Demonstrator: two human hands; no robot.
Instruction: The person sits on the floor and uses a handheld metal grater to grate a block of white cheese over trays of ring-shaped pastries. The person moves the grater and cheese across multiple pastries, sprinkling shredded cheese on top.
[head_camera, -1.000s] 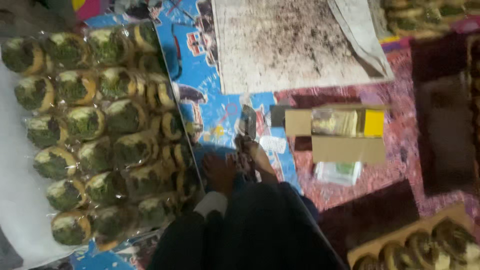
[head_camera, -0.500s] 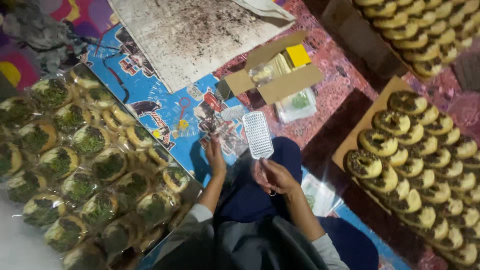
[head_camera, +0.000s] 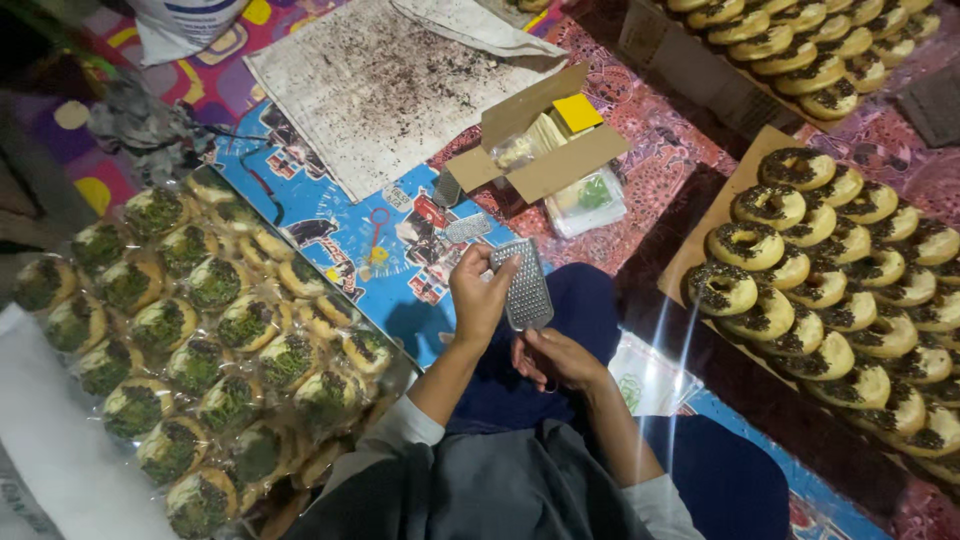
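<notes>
Metal grater (head_camera: 526, 285): light, stiff, rough-faced | left hand (head_camera: 480, 290) gripped its upper edge | right hand (head_camera: 555, 358) clasped handle below, best hold.

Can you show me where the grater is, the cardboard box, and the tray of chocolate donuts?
grater (head_camera: 526, 287): head view, middle of its metal face.
cardboard box (head_camera: 580, 162): head view, front flap.
tray of chocolate donuts (head_camera: 700, 250): head view, bare left edge.
</notes>
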